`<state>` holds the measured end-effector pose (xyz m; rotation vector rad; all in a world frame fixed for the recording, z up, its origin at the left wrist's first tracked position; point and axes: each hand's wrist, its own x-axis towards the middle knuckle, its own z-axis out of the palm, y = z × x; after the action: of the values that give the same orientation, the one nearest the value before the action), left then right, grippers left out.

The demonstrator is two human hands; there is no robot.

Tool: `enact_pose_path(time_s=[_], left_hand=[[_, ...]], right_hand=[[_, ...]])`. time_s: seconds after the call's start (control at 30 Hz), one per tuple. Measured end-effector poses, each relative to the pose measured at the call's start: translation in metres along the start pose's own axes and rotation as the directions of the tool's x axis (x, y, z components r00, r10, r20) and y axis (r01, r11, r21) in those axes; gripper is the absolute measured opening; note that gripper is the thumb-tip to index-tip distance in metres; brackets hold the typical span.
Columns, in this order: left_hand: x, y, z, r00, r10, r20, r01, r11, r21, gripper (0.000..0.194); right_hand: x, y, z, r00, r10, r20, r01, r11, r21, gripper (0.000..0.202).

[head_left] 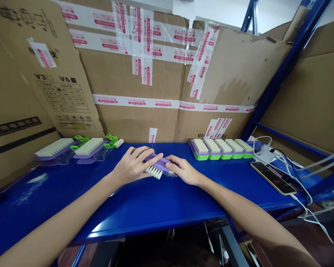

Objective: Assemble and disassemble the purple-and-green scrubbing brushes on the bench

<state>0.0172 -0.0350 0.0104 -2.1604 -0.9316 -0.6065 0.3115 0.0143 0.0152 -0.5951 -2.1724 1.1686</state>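
Left hand (136, 163) grasped the left end of the purple brush (161, 164), fingers over its back. Right hand (185, 171) gripped the other end, thumb on top. Brush was over the middle of the blue table (156, 207); couldn't tell if touching. Brush row (222, 150) stood right, bristles up, phone (272, 178) nearby.

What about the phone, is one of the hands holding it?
No, the phone lies on the blue table, while the left hand and right hand hold a purple brush.
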Motion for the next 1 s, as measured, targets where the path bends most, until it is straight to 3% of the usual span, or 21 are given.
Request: enact_pose_path(time_s=[0.2,0.4,0.53,0.73,0.9,1.0], left_hand=[[0.002,0.002,-0.002,0.997,0.036,-0.065,-0.033,0.998,0.047,0.067],[0.001,0.000,-0.001,1.000,0.021,-0.010,-0.021,1.000,-0.002,0.070],[0.001,0.001,-0.001,0.996,0.030,-0.090,-0.026,0.999,0.046,0.068],[0.002,-0.002,-0.004,0.997,-0.056,-0.053,0.056,0.998,0.002,0.069],[0.004,-0.004,-0.003,0.996,-0.046,-0.071,0.047,0.999,0.006,0.066],[0.004,-0.005,-0.001,0.991,-0.108,-0.081,0.104,0.993,-0.048,0.067]], right_hand=[[0.001,-0.001,-0.001,0.998,-0.052,-0.029,0.050,0.997,-0.059,0.051],[0.000,-0.001,-0.001,1.000,0.020,-0.006,-0.020,1.000,-0.012,0.052],[-0.001,-0.003,-0.002,0.996,-0.086,-0.035,0.084,0.994,-0.072,0.049],[-0.003,-0.008,-0.005,0.995,-0.081,-0.053,0.076,0.993,-0.094,0.047],[-0.002,-0.009,-0.004,0.994,-0.082,-0.067,0.075,0.991,-0.107,0.047],[-0.002,-0.012,-0.003,0.992,-0.075,-0.100,0.064,0.993,-0.101,0.045]])
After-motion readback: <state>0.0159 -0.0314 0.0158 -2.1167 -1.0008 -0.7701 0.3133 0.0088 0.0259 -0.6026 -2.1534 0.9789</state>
